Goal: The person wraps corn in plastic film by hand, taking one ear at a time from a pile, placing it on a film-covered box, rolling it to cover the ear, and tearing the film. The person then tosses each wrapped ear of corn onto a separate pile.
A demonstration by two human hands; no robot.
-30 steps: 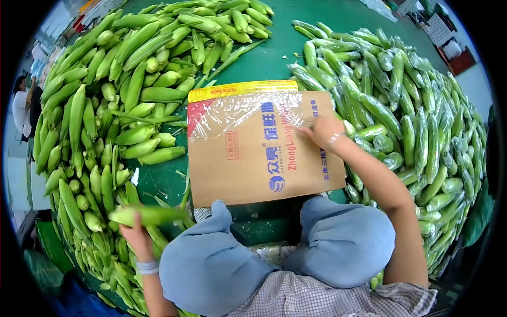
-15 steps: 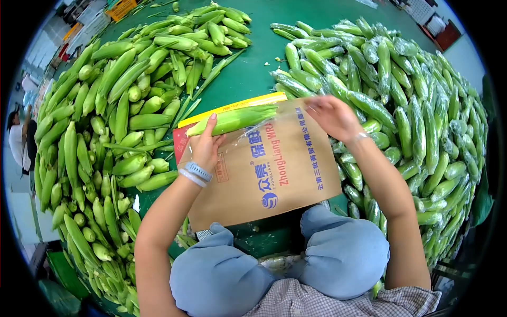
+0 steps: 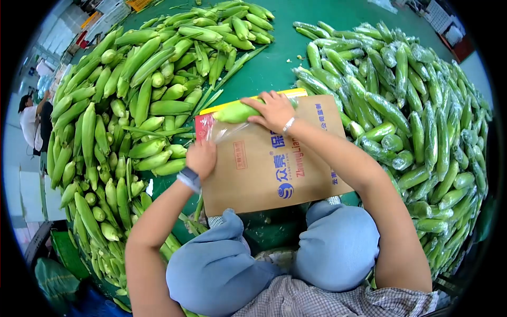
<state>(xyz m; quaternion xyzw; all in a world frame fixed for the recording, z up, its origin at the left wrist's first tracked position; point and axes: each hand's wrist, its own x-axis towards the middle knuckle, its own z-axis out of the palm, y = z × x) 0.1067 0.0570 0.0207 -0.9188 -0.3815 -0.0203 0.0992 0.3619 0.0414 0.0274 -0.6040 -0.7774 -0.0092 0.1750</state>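
Observation:
A green ear of corn point(image 3: 235, 112) in its husk lies across the top of a printed brown cling film box point(image 3: 259, 174). My right hand point(image 3: 273, 112) is closed over the ear's right part, fingers wrapped on its upper side. Below the ear's left end, my left hand point(image 3: 202, 157) is closed at the box's left edge, pinching clear plastic film point(image 3: 228, 131) that stretches up to the ear. The left fingertips are partly hidden. Along the box's far side runs a yellow strip point(image 3: 288, 93).
A large pile of unwrapped husked corn point(image 3: 153, 105) is heaped on the left of the green surface point(image 3: 280, 63). Film-wrapped ears point(image 3: 401, 116) form another pile on the right. My knees point(image 3: 338, 248) are below the box. Another person point(image 3: 31, 121) sits at far left.
My left hand has let go of the ear and moved down to the film. My right hand has come leftward onto the ear. The view has shifted slightly.

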